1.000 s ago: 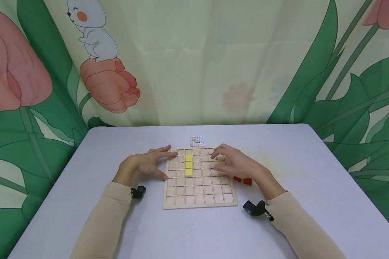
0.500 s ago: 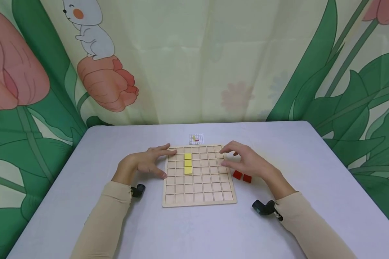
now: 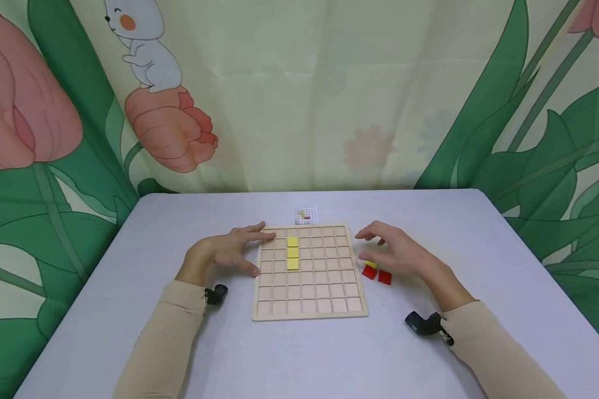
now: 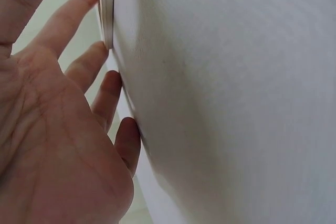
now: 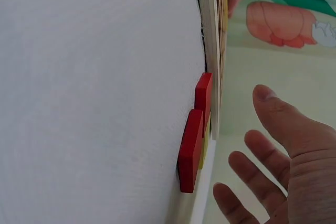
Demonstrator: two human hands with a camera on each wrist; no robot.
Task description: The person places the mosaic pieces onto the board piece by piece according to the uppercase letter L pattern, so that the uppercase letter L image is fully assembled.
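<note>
A wooden grid board point(image 3: 311, 318) lies on the white table, with a column of three yellow square tiles point(image 3: 293, 252) in its upper left part. Fingers spread, my left hand point(image 3: 227, 249) rests against the board's left edge; the left wrist view has the fingertips point(image 4: 100, 48) at the board's side. To the right of the board, my right hand point(image 3: 396, 249) hovers with loosely bent fingers and nothing between them. Below it lie two red tiles point(image 3: 385, 277) and a yellow tile point(image 3: 371, 265), partly covered by the hand. In the right wrist view a red tile point(image 5: 190, 150) stands out nearest.
A small card point(image 3: 306, 215) printed with a grid and coloured squares lies behind the board. The table point(image 3: 204, 354) reaches back to a curtain point(image 3: 289, 111) with flowers and a cartoon animal. Each wrist carries a small black camera point(image 3: 424, 324).
My right hand has moved right, from over the board to above the loose tiles. Part of a yellow tile now shows beside the red ones. The left hand stays at the board's edge.
</note>
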